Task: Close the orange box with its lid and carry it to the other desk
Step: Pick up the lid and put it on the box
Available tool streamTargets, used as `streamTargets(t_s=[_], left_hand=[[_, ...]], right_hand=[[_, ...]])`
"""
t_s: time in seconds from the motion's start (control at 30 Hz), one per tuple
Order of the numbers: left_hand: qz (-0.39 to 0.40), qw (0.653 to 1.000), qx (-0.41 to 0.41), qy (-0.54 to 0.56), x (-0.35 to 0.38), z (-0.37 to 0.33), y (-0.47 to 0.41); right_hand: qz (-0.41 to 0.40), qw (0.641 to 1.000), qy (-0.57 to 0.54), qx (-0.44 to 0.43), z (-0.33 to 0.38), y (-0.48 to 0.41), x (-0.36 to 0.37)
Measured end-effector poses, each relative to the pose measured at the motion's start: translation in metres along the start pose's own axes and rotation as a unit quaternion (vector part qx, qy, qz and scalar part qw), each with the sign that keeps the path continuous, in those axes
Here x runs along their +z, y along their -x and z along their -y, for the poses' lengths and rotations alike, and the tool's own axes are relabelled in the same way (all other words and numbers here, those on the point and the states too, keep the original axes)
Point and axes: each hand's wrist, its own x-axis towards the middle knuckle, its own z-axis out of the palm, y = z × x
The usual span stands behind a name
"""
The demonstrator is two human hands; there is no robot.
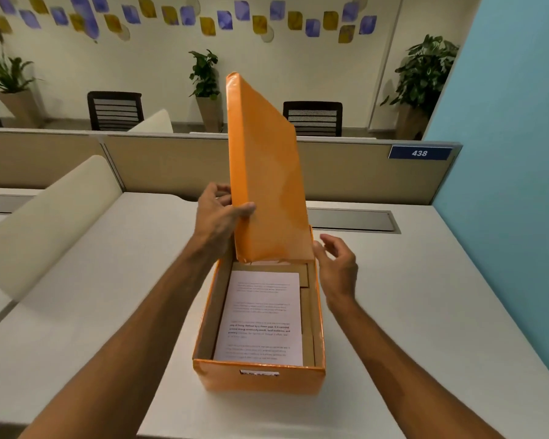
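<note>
An orange box (260, 380) stands open on the white desk (409, 312), right in front of me. A printed sheet of paper (260, 318) lies flat inside it. The orange lid (267, 172) stands nearly upright over the box's far end, its lower edge at the rim. My left hand (217, 213) grips the lid's left edge, thumb on the front face. My right hand (336, 264) hovers beside the lid's lower right corner, fingers spread and holding nothing.
A beige partition (203, 166) with a "438" sign (419, 152) closes off the desk's far side. A rounded divider (54, 223) separates the neighbouring desk on the left. A blue wall (514, 153) bounds the right. Chairs and potted plants stand behind the partition.
</note>
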Motion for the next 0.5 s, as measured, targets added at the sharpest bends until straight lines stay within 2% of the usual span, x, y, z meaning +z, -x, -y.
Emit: streamTargets(t_s=[0.13,0.37,0.5], left_hand=[[0.034,0.996,-0.045,0.066,-0.031,0.003,-0.001],[0.077,0.986,-0.121,0.086,-0.068,0.031,0.000],[0.110,0.982,-0.147,0.048,-0.083,0.049,0.006]], right_hand=[[0.027,0.996,0.034,0.083,-0.015,-0.026,-0.015],[0.171,0.962,-0.111,0.181,-0.014,-0.035,-0.041],[0.220,0.944,-0.133,0.209,-0.017,-0.027,-0.057]])
